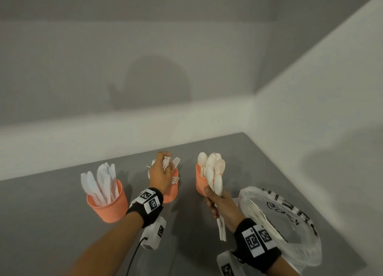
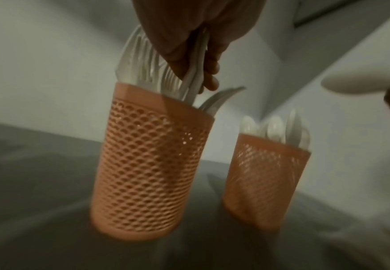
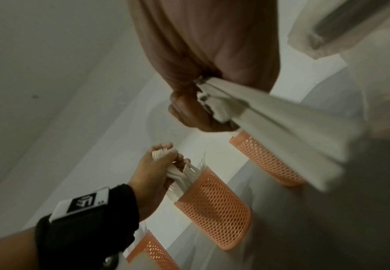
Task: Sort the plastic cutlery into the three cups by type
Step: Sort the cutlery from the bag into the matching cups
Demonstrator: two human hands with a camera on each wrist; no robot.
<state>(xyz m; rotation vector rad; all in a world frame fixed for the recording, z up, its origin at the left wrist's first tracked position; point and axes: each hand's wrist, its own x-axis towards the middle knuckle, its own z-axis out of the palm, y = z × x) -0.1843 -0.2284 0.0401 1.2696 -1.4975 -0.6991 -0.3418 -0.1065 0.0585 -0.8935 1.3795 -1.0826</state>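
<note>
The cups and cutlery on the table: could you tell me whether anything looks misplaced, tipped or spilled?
Nothing stands out. The knife cup, fork cup and spoon cup stand upright, each showing one type. The left hand holds forks at the fork cup; the right hand grips spoons. Some cutlery remains in the plastic bag.

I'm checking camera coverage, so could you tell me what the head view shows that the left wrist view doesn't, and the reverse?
Only the head view shows the knife cup, the plastic bag with forks inside, and the right hand gripping a bunch of spoons. Only the left wrist view shows the fork cup whole, down to its base. Both show the left hand holding forks over that cup, and the spoon cup.
</note>
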